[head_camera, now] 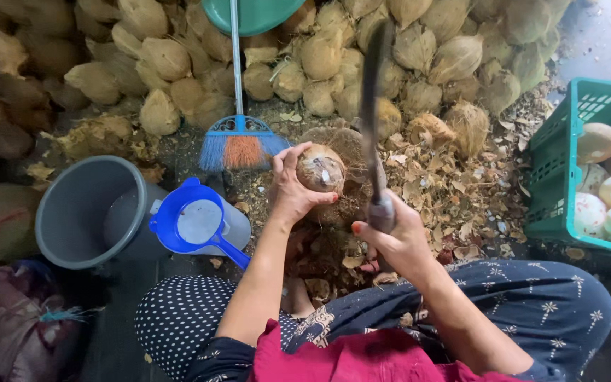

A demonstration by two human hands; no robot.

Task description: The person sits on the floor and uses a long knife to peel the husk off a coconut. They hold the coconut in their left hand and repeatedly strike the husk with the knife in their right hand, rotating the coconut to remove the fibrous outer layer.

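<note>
The right hand (397, 237) grips a long blade (370, 120) raised just right of the coconut (321, 168), which the left hand (291, 187) cups with fingers curled around it. A glancing chop could likely catch those fingers. Behind the coconut lies the husk pile (334, 64).

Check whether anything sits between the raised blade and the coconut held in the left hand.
Nothing visible does. The right hand holds the long knife upright just right of the coconut, with only open air between blade and shell. The left hand grips the coconut from its left side, its fingers away from the blade's side.
</note>
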